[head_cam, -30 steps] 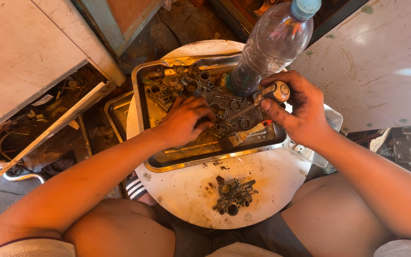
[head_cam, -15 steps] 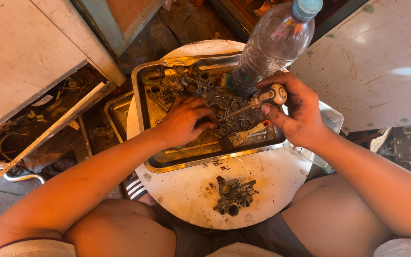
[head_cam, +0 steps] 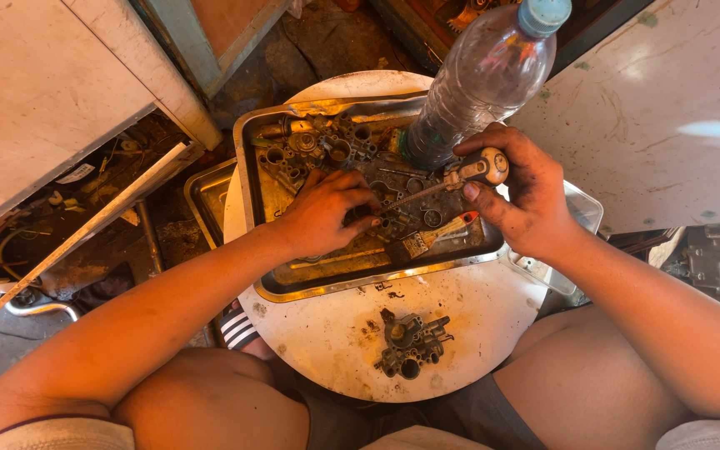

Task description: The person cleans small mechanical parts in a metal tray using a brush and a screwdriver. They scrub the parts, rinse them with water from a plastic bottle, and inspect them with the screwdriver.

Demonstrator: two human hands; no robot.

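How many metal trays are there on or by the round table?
2. One big tray sits on the round table, full of small parts. A second tray pokes out to its left, mostly hidden under it. Others may be hidden.

Left hand (head_cam: 320,212) fingers curled, pressing down; right hand (head_cam: 520,193) clenched, wrist bent

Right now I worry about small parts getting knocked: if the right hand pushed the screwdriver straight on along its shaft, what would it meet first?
Probably the small metal part pinched by the left hand: the screwdriver in the right hand points its tip there, inside the tray. Depth is unclear.
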